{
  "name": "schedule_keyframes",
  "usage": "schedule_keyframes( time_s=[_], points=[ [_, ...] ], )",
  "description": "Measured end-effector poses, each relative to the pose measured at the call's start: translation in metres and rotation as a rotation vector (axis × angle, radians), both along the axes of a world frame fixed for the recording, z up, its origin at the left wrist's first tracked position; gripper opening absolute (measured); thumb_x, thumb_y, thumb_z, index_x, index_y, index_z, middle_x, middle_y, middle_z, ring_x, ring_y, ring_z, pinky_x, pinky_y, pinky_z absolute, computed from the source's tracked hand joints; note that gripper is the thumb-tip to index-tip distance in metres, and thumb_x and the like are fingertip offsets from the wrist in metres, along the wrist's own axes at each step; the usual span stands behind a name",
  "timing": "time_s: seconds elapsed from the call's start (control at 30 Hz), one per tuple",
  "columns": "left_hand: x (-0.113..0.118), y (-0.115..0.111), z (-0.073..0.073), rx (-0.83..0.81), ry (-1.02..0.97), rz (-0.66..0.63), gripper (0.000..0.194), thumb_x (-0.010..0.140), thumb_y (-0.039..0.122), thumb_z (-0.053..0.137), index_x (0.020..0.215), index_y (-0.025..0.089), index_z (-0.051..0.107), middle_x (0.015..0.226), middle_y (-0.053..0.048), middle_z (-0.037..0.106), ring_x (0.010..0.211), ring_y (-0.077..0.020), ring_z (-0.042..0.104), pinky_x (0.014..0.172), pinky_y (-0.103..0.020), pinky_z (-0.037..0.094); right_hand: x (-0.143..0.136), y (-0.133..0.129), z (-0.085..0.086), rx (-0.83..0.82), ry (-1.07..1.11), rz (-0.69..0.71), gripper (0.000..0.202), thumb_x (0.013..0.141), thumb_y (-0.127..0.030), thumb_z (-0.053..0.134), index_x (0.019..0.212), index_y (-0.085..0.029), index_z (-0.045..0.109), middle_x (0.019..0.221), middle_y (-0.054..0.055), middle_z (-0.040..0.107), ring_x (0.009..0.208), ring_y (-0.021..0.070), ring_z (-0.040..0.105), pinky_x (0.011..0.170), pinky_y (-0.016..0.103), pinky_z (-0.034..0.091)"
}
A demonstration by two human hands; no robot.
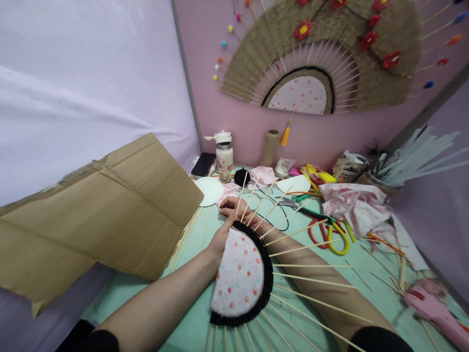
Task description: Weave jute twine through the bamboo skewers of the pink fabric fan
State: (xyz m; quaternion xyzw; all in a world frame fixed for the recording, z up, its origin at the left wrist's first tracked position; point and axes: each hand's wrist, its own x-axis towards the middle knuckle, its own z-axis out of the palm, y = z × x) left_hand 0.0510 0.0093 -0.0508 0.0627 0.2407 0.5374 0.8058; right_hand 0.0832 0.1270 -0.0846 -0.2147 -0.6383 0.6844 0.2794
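Note:
A half-circle fan piece (240, 276) stands tilted between my forearms, covered in white cloth with small red flowers. Black trim (269, 266) runs round its curved edge, and thin bamboo sticks (311, 269) fan outward from it. My left hand (220, 240) grips the piece at the upper end of its straight edge. Just behind that corner is my right hand (240, 209), partly hidden by the sticks, its fingers closed around something dark that looks like black cord. A loose black cord (287, 215) loops over the table beside it, near a black yarn ball (242, 177).
Cardboard (120, 205) leans on the left. Scissors (339, 237) and pliers (311, 211) lie right of my hands. A bottle (224, 156), phone (203, 165) and cardboard tube (270, 148) stand or lie behind. A pink glue gun (432, 303) is at right. A large woven fan (271, 54) hangs on the wall.

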Motion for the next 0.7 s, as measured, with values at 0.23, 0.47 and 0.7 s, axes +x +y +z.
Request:
schedule_keyframes(
  time_s=[0.23, 0.47, 0.7],
  points=[
    [0.002, -0.004, 0.019, -0.097, 0.007, 0.063, 0.041, 0.077, 0.049, 0.059, 0.096, 0.013, 0.065, 0.086, -0.010, 0.071, 0.085, -0.0270, 0.067, 0.083, -0.040, 0.048, 0.008, 0.015, 0.006, 0.032, 0.023, -0.205, 0.019, 0.058, -0.024, 0.069, 0.071, -0.018, 0.056, 0.064, -0.002, 0.057, 0.057, 0.0107, 0.052, 0.055, 0.025, 0.041],
    [0.002, -0.004, 0.015, -0.105, 0.049, 0.268, 0.012, 0.076, 0.028, 0.066, 0.076, 0.017, 0.061, 0.085, -0.002, 0.070, 0.079, -0.0179, 0.068, 0.082, -0.034, 0.050, 0.038, 0.047, 0.028, -0.252, 0.062, -0.228, 0.019, 0.063, -0.023, 0.072, 0.073, -0.016, 0.059, 0.049, -0.007, 0.046, 0.040, 0.0040, 0.034, 0.036, 0.018, 0.025],
    [0.006, -0.002, 0.014, -0.154, 0.085, 0.260, 0.013, 0.075, 0.025, 0.067, 0.074, 0.017, 0.057, 0.082, -0.002, 0.069, 0.072, -0.0178, 0.068, 0.073, -0.035, 0.053, 0.057, 0.059, 0.052, -0.387, 0.188, -0.186, 0.012, 0.071, -0.021, 0.067, 0.076, -0.019, 0.057, 0.072, 0.001, 0.061, 0.053, 0.0057, 0.050, 0.048, 0.017, 0.044]
  ],
)
